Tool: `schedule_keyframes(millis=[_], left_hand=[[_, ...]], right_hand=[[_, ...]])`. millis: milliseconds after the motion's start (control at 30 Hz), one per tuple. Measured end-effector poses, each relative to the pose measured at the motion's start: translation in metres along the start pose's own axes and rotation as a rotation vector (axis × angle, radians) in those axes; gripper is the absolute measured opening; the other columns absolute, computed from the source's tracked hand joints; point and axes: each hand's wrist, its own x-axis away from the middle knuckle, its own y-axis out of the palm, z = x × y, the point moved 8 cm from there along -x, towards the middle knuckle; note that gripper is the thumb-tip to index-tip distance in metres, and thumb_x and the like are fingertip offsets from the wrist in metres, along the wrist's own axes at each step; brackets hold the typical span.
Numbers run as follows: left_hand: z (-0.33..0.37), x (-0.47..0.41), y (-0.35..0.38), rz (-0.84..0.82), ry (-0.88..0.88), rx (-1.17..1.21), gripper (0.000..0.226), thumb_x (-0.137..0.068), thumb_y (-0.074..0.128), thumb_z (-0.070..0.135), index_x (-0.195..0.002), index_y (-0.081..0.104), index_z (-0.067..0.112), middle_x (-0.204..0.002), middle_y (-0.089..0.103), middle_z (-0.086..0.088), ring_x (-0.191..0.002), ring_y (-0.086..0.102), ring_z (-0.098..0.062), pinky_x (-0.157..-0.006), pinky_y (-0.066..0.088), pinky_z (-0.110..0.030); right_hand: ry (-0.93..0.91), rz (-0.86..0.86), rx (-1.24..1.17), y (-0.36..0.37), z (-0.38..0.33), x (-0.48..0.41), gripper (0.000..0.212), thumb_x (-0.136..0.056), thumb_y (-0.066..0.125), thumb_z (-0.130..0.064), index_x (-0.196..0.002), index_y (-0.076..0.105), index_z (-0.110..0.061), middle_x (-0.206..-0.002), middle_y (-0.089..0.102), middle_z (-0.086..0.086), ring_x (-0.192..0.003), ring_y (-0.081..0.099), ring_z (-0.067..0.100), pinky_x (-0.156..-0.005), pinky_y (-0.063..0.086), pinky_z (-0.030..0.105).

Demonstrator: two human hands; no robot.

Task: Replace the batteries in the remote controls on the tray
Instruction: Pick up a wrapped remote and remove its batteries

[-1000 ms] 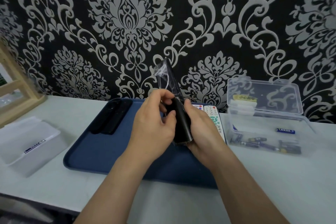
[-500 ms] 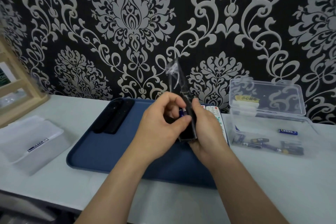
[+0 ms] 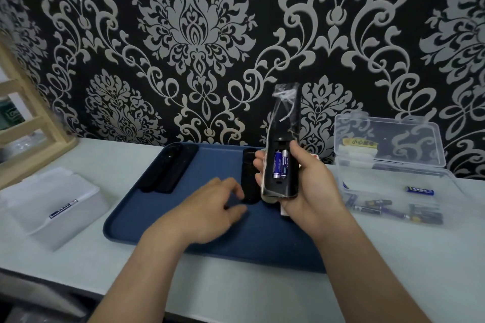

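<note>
A white box sits on the table at the far left of the frame, with a single battery lying in it. Next comes the blue tray, and two black remotes lie side by side in its upper left corner. My left hand hovers low over the middle of the tray with its fingers loosely bent and spread. It grips nothing that I can see (it is blurred, so I cannot tell whether the fingertips touch anything). Just right of those fingertips a black oblong piece lies on the tray.

My right hand holds the plastic-wrapped remote upright above the tray's right part. The thumb curls over its right edge and the fingers wrap round its left. Its battery compartment faces me uncovered, with two blue batteries side by side inside. A white remote peeks out beneath that hand. At the right of the frame a clear plastic box stands with its lid up, loose batteries on its floor.
</note>
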Motion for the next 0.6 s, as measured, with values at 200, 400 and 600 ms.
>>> schedule_keyframes(millis=[200,400,600], left_hand=[[0.022,0.011,-0.05,0.578,0.124,0.211,0.016,-0.09,0.056,0.013,-0.087,0.051,0.028,-0.084,0.057,0.011,-0.079,0.055,-0.007,-0.067,0.041,-0.022],[0.068,0.03,-0.055,0.728,0.353,0.369,0.025,-0.08,0.065,0.002,-0.083,0.053,0.025,-0.082,0.058,0.01,-0.079,0.056,-0.012,-0.067,0.045,-0.02],[0.068,0.029,-0.054,0.739,0.342,0.327,0.028,-0.079,0.066,0.01,-0.087,0.048,0.031,-0.083,0.055,0.013,-0.08,0.054,-0.012,-0.066,0.044,-0.025]], right_hand=[[-0.031,-0.026,0.046,0.004,0.001,-0.001,0.05,-0.099,0.044,-0.045,-0.118,0.065,-0.003,-0.1,0.074,0.018,-0.072,0.07,0.019,-0.069,0.054,0.033],[-0.092,-0.07,0.122,0.005,0.002,-0.004,0.047,-0.1,0.043,-0.049,-0.113,0.07,-0.012,-0.11,0.073,0.015,-0.105,0.069,0.031,-0.099,0.05,0.052],[-0.119,-0.099,0.198,0.007,0.0,-0.001,0.045,-0.101,0.043,-0.046,-0.107,0.072,-0.012,-0.105,0.074,0.014,-0.102,0.07,0.029,-0.099,0.051,0.05]])
